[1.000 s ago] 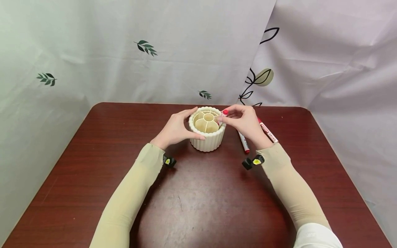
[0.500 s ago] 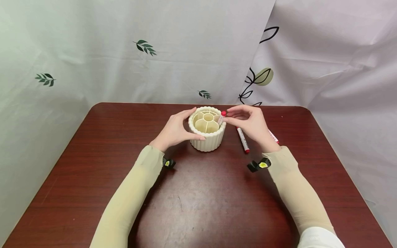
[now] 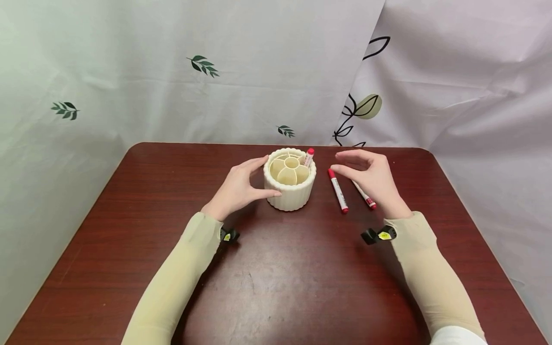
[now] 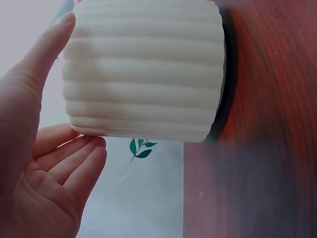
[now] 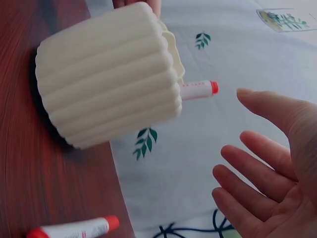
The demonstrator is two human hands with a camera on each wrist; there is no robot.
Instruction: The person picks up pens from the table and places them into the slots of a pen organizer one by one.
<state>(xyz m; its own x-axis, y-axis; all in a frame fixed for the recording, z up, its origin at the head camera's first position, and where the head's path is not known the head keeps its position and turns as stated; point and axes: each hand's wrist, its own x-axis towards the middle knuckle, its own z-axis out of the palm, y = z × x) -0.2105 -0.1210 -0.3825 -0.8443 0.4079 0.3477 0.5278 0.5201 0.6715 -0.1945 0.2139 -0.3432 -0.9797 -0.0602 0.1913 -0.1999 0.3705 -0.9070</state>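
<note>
A cream fluted pen holder (image 3: 290, 197), divided inside into petal-shaped compartments, stands on the table. My left hand (image 3: 238, 188) grips its left side, thumb in front and fingers toward the back; the left wrist view shows thumb and fingers at the wall (image 4: 143, 74). A white marker with a red end (image 5: 198, 89) leans in a right-hand compartment, its upper part sticking out. My right hand (image 3: 372, 175) holds nothing and is apart from the holder, fingers and thumb spread. Below its fingertips lies one red-and-white marker (image 3: 338, 192); another marker (image 3: 364, 195) is partly hidden under the hand.
The dark red-brown wooden table (image 3: 276, 268) ends at a back edge close behind the holder. Behind it hangs a pale curtain (image 3: 241, 96) with leaf prints. A small black camera sits on each wrist.
My right hand has let go of the marker, which now stands in the holder, and has moved right. The two markers on the table show more fully. My left hand has shifted slightly left.
</note>
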